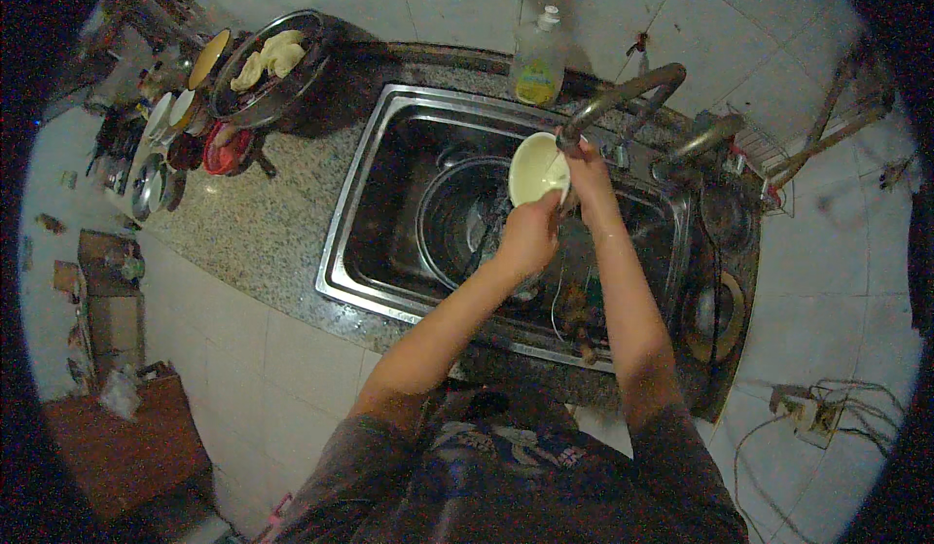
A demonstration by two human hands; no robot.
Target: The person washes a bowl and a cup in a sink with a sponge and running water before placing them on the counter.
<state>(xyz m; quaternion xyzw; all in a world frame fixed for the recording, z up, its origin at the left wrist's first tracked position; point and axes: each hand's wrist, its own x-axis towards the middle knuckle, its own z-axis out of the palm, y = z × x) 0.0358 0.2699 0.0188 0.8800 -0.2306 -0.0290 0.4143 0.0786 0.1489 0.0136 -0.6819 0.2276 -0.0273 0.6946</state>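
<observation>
A pale cream bowl [531, 168] is tilted under the end of a curved metal faucet [620, 99], above a stainless steel sink [365, 172]. My left hand [529, 230] grips the bowl's near rim. At the bowl's right side is my right hand [589, 175], its fingers partly hidden by the faucet; it appears to touch the bowl, but its grip is unclear. Below, a round metal basin [423, 226] stands in the sink with dishes inside, too dark to name. Whether water runs from the faucet is hard to tell.
A soap bottle with a pump [538, 69] stands behind the sink. On the left counter are a large oval tray [219, 106] holding pale food, a red bowl [226, 151] and several stacked dishes. A second metal spout [704, 139] juts out at the sink's right.
</observation>
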